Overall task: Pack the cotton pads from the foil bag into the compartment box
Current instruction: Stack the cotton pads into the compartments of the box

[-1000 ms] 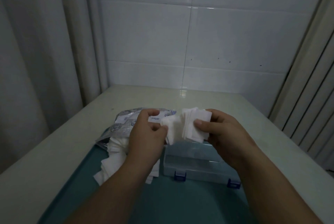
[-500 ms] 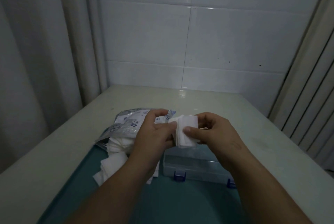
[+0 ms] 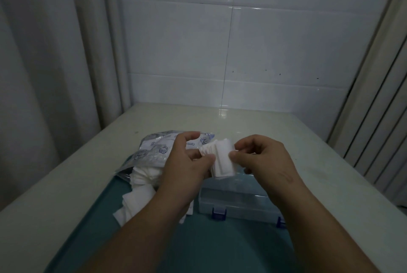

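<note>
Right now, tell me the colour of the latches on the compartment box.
Dark blue latches, clearest in the head view.

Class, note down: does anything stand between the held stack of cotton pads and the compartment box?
Nothing visible: the left hand and right hand hold the stack over the box; whether its lid is shut is unclear.

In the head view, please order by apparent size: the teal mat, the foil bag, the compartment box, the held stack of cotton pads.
1. Largest: teal mat.
2. Not ranked: compartment box and foil bag look similar, both partly hidden.
3. Smallest: held stack of cotton pads.
</note>
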### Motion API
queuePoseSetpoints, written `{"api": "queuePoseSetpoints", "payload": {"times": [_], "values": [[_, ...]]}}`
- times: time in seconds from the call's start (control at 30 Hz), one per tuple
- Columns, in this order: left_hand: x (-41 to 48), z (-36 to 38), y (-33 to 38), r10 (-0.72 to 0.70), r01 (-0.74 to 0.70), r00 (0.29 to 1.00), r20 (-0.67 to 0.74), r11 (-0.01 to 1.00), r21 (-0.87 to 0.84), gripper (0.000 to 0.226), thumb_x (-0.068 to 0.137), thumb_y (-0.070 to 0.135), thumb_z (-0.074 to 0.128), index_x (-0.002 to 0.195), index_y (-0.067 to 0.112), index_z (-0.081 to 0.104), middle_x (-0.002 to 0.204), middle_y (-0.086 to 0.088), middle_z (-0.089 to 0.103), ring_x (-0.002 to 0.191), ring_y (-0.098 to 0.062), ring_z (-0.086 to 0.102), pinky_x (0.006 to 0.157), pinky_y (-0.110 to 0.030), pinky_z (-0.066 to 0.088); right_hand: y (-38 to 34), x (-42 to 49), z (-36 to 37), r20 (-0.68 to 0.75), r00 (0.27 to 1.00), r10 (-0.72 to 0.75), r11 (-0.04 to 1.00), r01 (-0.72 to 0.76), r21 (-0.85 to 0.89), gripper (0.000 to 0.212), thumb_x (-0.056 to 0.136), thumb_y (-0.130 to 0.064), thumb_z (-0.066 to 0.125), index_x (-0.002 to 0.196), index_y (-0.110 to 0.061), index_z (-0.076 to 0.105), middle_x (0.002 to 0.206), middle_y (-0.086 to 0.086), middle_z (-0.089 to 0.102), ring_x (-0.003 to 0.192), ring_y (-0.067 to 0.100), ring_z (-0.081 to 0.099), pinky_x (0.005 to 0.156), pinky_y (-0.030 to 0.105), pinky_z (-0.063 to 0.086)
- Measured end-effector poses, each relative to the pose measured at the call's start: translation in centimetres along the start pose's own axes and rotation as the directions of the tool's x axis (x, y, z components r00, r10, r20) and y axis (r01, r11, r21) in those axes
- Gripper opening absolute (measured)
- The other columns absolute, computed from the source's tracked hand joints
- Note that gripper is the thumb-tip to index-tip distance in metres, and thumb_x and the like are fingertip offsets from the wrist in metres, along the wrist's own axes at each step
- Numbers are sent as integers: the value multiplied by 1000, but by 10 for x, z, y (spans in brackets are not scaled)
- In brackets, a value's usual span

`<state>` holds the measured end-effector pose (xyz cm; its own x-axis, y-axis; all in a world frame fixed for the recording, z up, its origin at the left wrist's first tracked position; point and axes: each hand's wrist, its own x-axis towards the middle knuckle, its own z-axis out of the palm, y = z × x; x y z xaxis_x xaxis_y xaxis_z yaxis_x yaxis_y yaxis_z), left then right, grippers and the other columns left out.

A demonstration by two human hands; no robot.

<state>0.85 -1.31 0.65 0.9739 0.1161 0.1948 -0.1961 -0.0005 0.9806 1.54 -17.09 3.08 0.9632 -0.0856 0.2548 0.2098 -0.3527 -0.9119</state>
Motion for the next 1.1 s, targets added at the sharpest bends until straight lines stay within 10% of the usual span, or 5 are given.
{"api": "queuePoseSetpoints", "payload": {"times": [1.1], "values": [[7, -19, 12, -132, 129, 983, 131, 991, 31, 60, 71, -17, 58, 105, 31, 64, 103, -13, 68, 89, -31, 69, 79, -44, 59, -3, -6, 10, 220, 975, 11, 995, 12, -102, 26, 78, -18, 74, 91, -25, 53, 95, -2, 67, 81, 19, 66, 61, 23, 55]]}}
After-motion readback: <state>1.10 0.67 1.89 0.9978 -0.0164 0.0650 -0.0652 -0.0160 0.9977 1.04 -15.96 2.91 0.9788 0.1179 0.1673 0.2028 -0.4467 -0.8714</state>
